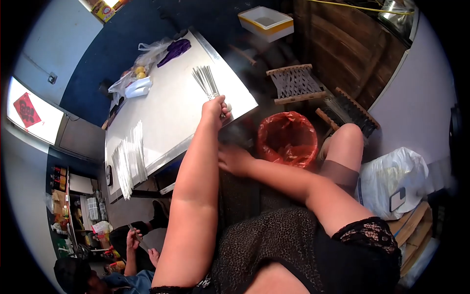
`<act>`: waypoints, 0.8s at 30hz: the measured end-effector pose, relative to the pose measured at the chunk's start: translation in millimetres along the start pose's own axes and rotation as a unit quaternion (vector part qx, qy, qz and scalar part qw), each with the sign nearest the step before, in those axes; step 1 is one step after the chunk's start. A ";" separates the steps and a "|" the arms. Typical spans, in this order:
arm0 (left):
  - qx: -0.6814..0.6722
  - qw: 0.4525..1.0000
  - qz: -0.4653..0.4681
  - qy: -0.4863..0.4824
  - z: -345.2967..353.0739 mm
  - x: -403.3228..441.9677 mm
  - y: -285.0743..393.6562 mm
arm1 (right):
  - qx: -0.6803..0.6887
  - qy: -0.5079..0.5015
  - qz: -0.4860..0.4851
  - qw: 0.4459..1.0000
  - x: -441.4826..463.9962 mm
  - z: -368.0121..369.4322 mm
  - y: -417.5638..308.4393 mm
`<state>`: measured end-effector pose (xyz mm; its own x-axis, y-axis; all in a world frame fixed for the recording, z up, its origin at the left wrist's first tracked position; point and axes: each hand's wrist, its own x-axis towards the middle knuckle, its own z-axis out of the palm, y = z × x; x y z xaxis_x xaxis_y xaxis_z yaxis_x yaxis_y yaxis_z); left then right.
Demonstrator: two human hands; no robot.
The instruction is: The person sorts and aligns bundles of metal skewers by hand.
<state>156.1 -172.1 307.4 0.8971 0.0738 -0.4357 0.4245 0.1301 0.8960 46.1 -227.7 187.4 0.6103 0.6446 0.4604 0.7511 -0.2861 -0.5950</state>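
Note:
My left hand point(214, 107) is closed around a bundle of thin silvery sticks point(204, 81) above the white table point(171, 105), near its edge. The sticks fan out slightly beyond my fist. My right hand point(236, 160) is lower, beside my left forearm and past the table edge. It looks blurred, and its fingers are partly hidden behind that forearm. More long, thin silvery sticks point(129, 159) lie in loose rows at the table's left end.
A bin with a red plastic liner point(287, 138) stands right of my hands. Beyond it are wooden-ended racks point(296, 83) and a white box point(266, 23). Plastic bags point(137, 73) and a purple cloth point(175, 51) lie on the table. A co-worker point(129, 274) sits at lower left.

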 end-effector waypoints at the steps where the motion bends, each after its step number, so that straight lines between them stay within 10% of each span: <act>1: 0.003 1.000 -0.007 0.000 -0.8 -0.1 -0.2 | 0.000 0.066 0.169 0.983 -4.8 -3.9 -4.0; 5: -0.009 1.000 -0.003 0.000 -5.5 5.4 -6.3 | -0.119 0.059 0.232 0.964 -37.7 4.4 -5.1; 9: 0.005 1.000 0.012 0.010 -4.7 5.2 -6.8 | 0.143 -0.274 0.334 0.891 -99.8 -22.7 -27.7; 13: 0.019 0.999 0.017 0.026 -2.5 5.5 -6.8 | 0.082 -0.494 0.218 0.837 -156.4 7.3 -11.4; 24: -0.072 0.997 0.011 0.024 -7.5 9.0 -11.2 | 0.053 -0.287 0.241 0.926 -169.0 -47.3 -23.5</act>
<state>158.6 -165.5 292.9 0.8979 0.1252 -0.4219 0.3787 0.2686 0.8857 -62.8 -363.5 154.7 0.6105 0.7397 -0.2832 0.3798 -0.5871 -0.7149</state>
